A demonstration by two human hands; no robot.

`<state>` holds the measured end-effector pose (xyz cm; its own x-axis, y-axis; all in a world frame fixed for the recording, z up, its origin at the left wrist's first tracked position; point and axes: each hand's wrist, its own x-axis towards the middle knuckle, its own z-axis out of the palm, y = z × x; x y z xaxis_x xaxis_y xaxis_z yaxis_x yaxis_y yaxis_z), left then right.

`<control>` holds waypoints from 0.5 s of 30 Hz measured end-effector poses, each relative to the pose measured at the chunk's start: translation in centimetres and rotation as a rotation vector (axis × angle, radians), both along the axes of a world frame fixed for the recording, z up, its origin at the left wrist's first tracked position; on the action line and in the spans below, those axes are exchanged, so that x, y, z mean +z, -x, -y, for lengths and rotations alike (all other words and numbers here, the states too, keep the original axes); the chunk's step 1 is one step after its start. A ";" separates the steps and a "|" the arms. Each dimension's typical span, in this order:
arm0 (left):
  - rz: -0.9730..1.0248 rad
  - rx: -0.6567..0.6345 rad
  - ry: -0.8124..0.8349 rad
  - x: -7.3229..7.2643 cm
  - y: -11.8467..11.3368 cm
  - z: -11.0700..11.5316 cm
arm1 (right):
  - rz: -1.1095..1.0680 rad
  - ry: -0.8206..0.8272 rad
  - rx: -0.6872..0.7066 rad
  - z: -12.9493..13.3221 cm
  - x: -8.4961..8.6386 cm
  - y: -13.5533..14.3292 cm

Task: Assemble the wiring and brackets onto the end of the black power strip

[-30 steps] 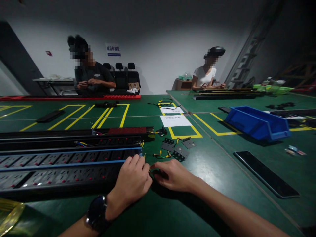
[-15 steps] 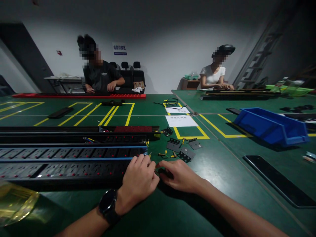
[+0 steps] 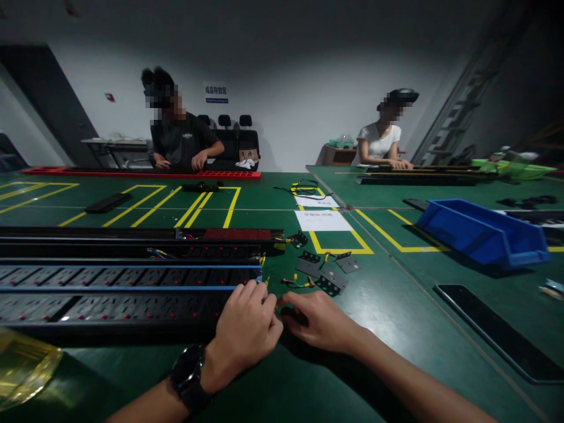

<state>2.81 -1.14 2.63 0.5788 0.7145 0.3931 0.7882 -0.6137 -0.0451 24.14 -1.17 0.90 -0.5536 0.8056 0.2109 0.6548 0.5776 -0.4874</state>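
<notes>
At the right-hand end of the nearest black power strip (image 3: 132,306), my left hand (image 3: 247,323) is closed with its fingers curled over the end. My right hand (image 3: 319,320) faces it from the right, thumb and forefinger pinched together right at that end. What the pinch holds is hidden between the hands. Just behind lies a second power strip with blue edges (image 3: 132,288). Beyond my fingers are a short yellow-green wire (image 3: 303,285) and several black perforated brackets (image 3: 331,282), loose on the green table.
More black rails (image 3: 88,238) lie behind the strips. A blue bin (image 3: 480,235) and a dark phone-like slab (image 3: 493,332) are on the right. A yellow transparent object (image 3: 26,367) stands front left. Two people (image 3: 183,141) work across the table.
Both hands stay at the strip's end with almost the same grip. The whole view has shifted slightly downward in the picture.
</notes>
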 end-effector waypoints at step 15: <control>0.000 -0.009 0.004 -0.2 0.1 0.1 | 0.009 0.020 -0.008 0.1 0.1 0.0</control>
<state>2.76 -1.22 2.47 0.5852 0.7107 0.3906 0.7827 -0.6210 -0.0427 24.14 -1.23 0.97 -0.5493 0.8139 0.1895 0.6635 0.5626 -0.4931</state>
